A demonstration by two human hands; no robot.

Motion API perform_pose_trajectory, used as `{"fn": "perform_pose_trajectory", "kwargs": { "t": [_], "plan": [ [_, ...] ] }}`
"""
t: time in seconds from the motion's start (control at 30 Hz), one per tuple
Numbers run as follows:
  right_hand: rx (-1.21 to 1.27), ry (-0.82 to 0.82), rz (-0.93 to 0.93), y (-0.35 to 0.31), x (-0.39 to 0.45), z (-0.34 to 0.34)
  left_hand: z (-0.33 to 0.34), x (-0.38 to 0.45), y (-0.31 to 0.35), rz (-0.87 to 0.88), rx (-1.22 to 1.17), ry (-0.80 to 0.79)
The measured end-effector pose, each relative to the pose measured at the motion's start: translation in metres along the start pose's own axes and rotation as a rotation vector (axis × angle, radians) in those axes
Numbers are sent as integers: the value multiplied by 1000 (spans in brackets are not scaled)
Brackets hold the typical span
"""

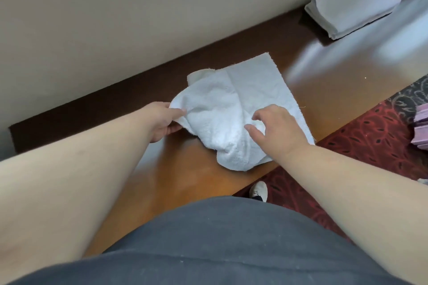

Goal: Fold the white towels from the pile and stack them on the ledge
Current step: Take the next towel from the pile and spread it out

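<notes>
A white towel (pixel 234 109) lies rumpled on the glossy wooden ledge (pixel 176 173), its far corner flat and its near part bunched up. My left hand (pixel 162 122) pinches the towel's left edge between thumb and fingers. My right hand (pixel 275 129) hovers over the towel's right side with fingers spread and curled, touching the cloth lightly. A stack of folded white towels (pixel 352 4) sits on the same ledge at the far right.
A beige wall (pixel 115 18) runs along the ledge's far side. A red patterned carpet (pixel 370 141) lies below on the right, with my shoe (pixel 259 191) on it. A pinkish stack of something (pixel 420 127) shows at the right edge.
</notes>
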State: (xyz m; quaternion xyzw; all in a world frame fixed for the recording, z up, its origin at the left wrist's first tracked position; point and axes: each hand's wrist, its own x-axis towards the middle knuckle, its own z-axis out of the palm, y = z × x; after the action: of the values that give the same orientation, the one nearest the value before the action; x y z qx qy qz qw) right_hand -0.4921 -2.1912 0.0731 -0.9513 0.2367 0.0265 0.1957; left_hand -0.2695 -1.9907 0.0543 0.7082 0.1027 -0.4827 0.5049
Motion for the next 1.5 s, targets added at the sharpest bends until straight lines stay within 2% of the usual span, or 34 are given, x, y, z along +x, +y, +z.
{"fn": "perform_pose_trajectory", "kwargs": {
  "t": [0.07, 0.13, 0.2, 0.27, 0.43, 0.53, 0.6, 0.77, 0.9, 0.97, 1.03, 1.07, 1.13, 1.17, 1.27, 1.37, 1.47, 1.5],
  "plan": [
    [-141, -61, -243, -31, -1, 10, -1, -2, -7, -18, 79, 60],
    [-337, -186, -374, -57, -6, 30, -1, -6, -6, -4, 148, 110],
    [-492, -277, -340, -67, -5, 47, -1, -9, -2, 27, 159, 146],
    [-539, -300, -227, -63, 4, 49, 2, -16, 7, 66, 3, 115],
    [-242, -416, 25, -50, 35, 29, -1, -35, 27, 48, -327, 112],
    [-200, -330, 38, -53, 37, 18, -19, -43, 41, 24, -584, 60],
    [-135, -308, 2, -60, 33, 9, -32, -44, 51, -13, -694, 47],
    [135, -534, -234, -113, 17, 4, -76, -47, 64, -14, -701, 87],
    [233, -610, -278, -151, 16, 21, -118, -48, 57, 16, -726, 182],
    [174, -686, -287, -161, 18, 35, -138, -45, 48, 40, -567, 355],
    [54, -797, -331, -170, 19, 50, -159, -38, 28, 104, -219, 636],
    [4, -846, -365, -175, 18, 58, -169, -37, 15, 169, -142, 777],
    [-50, -896, -417, -183, 13, 73, -188, -34, -14, 294, -68, 908],
    [-77, -912, -434, -185, 11, 80, -194, -33, -28, 325, 33, 895],
    [-250, -959, -504, -183, 2, 97, -191, -34, -77, 279, 495, 726],
    [-273, -963, -514, -174, -4, 105, -161, -49, -131, 400, 882, 683],
    [-246, -916, -520, -172, -3, 110, -139, -62, -170, 451, 1199, 353],
    [-244, -894, -520, -173, -2, 111, -138, -64, -177, 452, 1276, 301]
  ]
}}
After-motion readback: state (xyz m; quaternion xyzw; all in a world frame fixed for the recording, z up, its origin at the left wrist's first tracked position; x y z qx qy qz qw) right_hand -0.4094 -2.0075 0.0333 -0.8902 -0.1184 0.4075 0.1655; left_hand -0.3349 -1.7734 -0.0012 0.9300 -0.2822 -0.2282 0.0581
